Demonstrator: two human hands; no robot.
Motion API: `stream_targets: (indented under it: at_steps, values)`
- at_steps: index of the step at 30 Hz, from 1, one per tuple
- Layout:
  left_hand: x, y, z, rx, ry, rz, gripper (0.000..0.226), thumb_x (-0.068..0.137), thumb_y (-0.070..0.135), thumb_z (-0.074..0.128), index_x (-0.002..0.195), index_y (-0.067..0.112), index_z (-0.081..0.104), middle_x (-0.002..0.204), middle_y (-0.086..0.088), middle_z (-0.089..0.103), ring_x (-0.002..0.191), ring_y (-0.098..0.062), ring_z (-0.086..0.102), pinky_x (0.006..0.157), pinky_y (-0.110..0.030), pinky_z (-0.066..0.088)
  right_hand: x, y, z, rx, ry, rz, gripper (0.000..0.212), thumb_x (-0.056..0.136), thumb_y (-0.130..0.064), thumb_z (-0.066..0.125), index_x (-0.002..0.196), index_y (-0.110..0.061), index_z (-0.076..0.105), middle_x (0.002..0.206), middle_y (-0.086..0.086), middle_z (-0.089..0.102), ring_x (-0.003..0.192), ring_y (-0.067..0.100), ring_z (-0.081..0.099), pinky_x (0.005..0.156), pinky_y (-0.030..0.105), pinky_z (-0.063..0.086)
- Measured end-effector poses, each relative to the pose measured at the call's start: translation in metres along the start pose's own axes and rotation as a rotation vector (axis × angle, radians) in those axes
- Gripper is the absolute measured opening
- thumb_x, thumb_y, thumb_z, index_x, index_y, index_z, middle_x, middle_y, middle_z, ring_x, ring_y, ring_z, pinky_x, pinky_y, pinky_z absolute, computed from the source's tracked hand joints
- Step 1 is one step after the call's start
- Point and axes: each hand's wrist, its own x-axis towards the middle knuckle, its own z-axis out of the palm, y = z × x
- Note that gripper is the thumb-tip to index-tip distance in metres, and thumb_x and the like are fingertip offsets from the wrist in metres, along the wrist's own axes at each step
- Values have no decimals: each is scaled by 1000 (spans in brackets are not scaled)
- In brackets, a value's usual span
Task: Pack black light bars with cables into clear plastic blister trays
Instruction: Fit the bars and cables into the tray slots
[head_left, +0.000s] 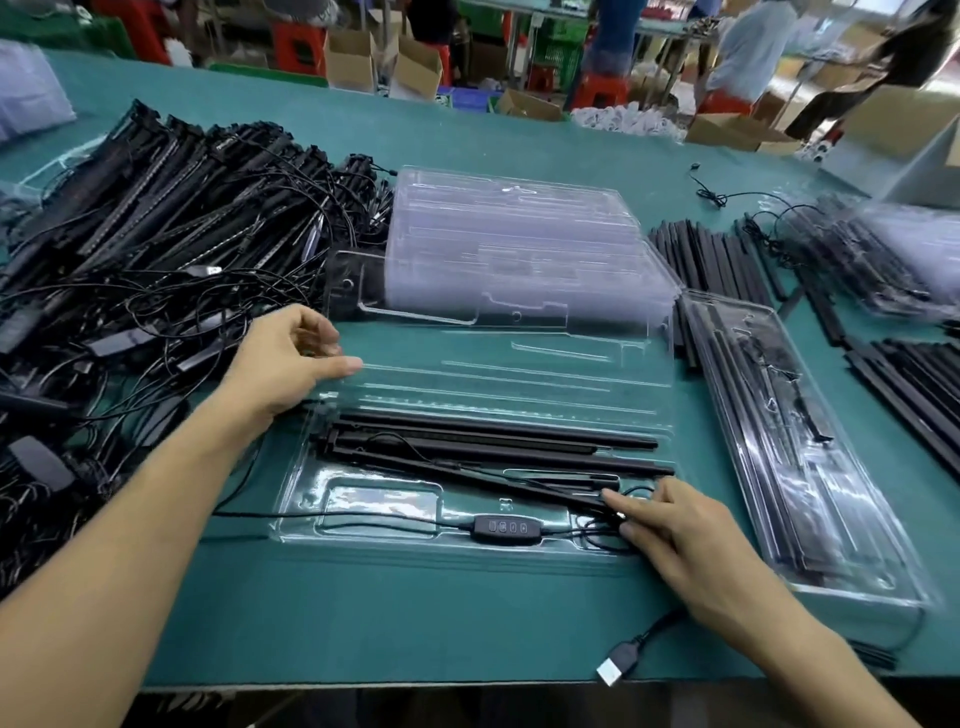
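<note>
Right hand (691, 540) grip pinches cable (363, 516) in tray (384, 499) holding light bars (493, 441).

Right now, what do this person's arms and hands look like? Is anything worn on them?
These are a person's own two arms, not a machine's. The left hand and right hand wear no gloves, and no rings show. The left forearm and right forearm are uncovered as far as the picture reaches, with no sleeve, watch or wristband in view.
</note>
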Motion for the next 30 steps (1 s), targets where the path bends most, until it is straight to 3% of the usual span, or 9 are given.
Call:
stream_targets:
  at_steps: [4, 8, 11, 14, 16, 20, 23, 25, 30]
  values:
    - [1, 0, 6, 34, 144, 177, 47, 62, 8, 91, 83, 29, 55, 84, 7, 71, 89, -16, 67, 78, -38, 50, 18, -1, 3, -19, 49, 21, 35, 94, -19, 63, 128, -28, 64, 78, -10, 42, 75, 3, 45, 66, 18, 31]
    - [-10, 0, 5, -9, 223, 349, 41, 67, 7, 88, 84, 26, 56, 89, 3, 70, 73, -9, 61, 64, -25, 47, 42, -2, 5, -41, 56, 61, 34, 96, -20, 60, 129, -28, 63, 80, -11, 40, 77, 10, 43, 69, 21, 28]
    - [-35, -9, -3, 41, 240, 440, 28, 75, 3, 82, 79, 18, 59, 90, -6, 71, 81, -22, 68, 69, -29, 57, 43, -1, 6, -39, 56, 82, 34, 96, -22, 60, 129, -29, 63, 83, -9, 44, 81, 12, 45, 72, 23, 31]
    - [-63, -18, -12, 153, 165, 499, 17, 81, 10, 80, 88, 12, 65, 104, -6, 72, 86, -6, 69, 69, -14, 56, 40, -1, 7, -20, 71, 81, 34, 95, -21, 61, 128, -28, 64, 83, -10, 45, 80, 10, 47, 74, 22, 33]
    - [-76, -19, -17, 197, 63, 495, 24, 81, 28, 78, 97, 14, 66, 118, -4, 68, 90, -5, 68, 75, -14, 56, 41, -1, 7, -6, 85, 88, 33, 94, -20, 63, 126, -26, 65, 80, -12, 43, 77, 4, 44, 72, 19, 30]
    - [-92, -23, -30, 523, -128, 535, 73, 72, 69, 62, 122, 16, 64, 144, -5, 52, 128, -22, 53, 106, -40, 43, 41, 0, 9, 3, 134, 109, 30, 91, -18, 67, 121, -23, 69, 76, -8, 47, 75, 12, 49, 71, 23, 33]
    - [-100, -32, -34, 841, -189, 611, 96, 66, 92, 48, 125, 18, 66, 150, -7, 44, 137, -26, 44, 109, -49, 36, 39, -1, 9, -14, 162, 135, 8, 89, -21, 69, 87, -17, 76, 73, -1, 63, 74, 23, 59, 70, 34, 45]
    - [-101, -36, -33, 875, -171, 617, 93, 65, 91, 50, 118, 17, 69, 148, -8, 47, 136, -27, 45, 107, -53, 41, 35, -3, 9, -74, 218, 113, 13, 88, -21, 70, 77, -14, 73, 74, 0, 69, 74, 23, 63, 68, 33, 47]
    - [-86, -34, -26, 893, -128, 680, 74, 75, 79, 46, 101, 15, 74, 137, -4, 59, 132, -24, 51, 105, -43, 43, 3, -9, 5, -106, 254, 0, 15, 86, -21, 72, 101, -19, 76, 97, -8, 72, 93, 10, 67, 86, 20, 47]
